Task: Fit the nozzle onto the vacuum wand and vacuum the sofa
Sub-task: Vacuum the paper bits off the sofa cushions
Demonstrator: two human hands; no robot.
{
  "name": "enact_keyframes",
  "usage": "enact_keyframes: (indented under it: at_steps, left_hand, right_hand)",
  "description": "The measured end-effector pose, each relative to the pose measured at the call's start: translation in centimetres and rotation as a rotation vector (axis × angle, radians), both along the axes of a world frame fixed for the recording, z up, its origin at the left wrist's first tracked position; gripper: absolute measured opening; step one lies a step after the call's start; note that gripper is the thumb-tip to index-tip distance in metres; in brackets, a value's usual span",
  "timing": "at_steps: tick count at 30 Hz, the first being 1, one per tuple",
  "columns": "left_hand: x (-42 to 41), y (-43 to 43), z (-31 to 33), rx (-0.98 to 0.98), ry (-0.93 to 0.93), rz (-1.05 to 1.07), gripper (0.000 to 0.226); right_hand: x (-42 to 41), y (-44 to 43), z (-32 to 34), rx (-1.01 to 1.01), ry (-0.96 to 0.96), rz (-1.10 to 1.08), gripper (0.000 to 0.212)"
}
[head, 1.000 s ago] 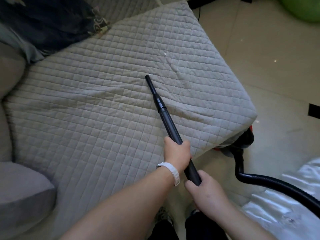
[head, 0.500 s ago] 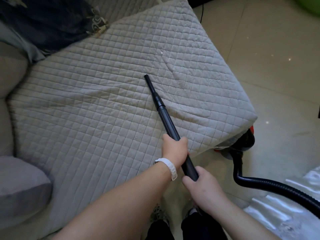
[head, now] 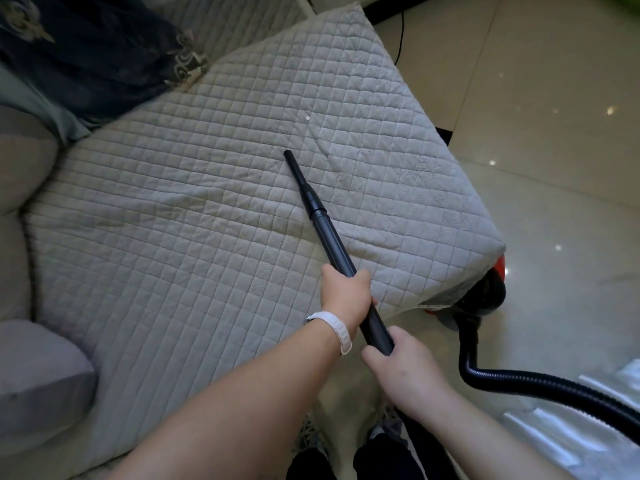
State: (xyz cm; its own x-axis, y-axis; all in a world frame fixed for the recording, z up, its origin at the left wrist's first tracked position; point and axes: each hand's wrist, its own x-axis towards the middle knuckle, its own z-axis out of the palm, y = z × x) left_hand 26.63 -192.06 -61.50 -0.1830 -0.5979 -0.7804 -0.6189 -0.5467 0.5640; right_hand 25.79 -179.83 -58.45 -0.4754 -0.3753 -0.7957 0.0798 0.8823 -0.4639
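Note:
A black vacuum wand (head: 334, 245) runs from my hands up over the sofa seat (head: 173, 220), which wears a grey quilted cover. A narrow black nozzle (head: 301, 178) is fitted on the wand's far end, its tip resting on the cover near the seat's middle. My left hand (head: 344, 292) grips the wand partway along, with a white band on the wrist. My right hand (head: 401, 365) holds the wand's lower end, close to my body. A tiny white speck (head: 308, 117) lies on the cover beyond the nozzle tip.
A black ribbed hose (head: 540, 384) curves over the tiled floor (head: 540, 168) to a red-and-black vacuum body (head: 485, 296) at the sofa corner. A dark patterned cushion (head: 86, 53) lies at back left, a grey cushion (head: 38, 382) at front left. White plastic sheeting (head: 588, 427) lies at bottom right.
The wand and both hands have slid slightly toward me and left across the cover; the view shifted a little. Both grips are unchanged.

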Motion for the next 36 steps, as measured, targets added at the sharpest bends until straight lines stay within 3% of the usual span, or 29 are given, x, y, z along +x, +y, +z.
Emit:
enact_keyframes:
  at_steps: [13,36]
  left_hand:
    - [-7.6,0.8,0.0,-0.002,0.016,0.013,0.022]
    - [-8.8,-4.8,0.6,0.029,0.046,0.007,0.021]
  right_hand:
    - [-7.5,0.8,-0.4,-0.034,-0.036,-0.008,0.019]
    - [-8.5,-4.7,0.9,-0.005,-0.03,-0.026,0.022]
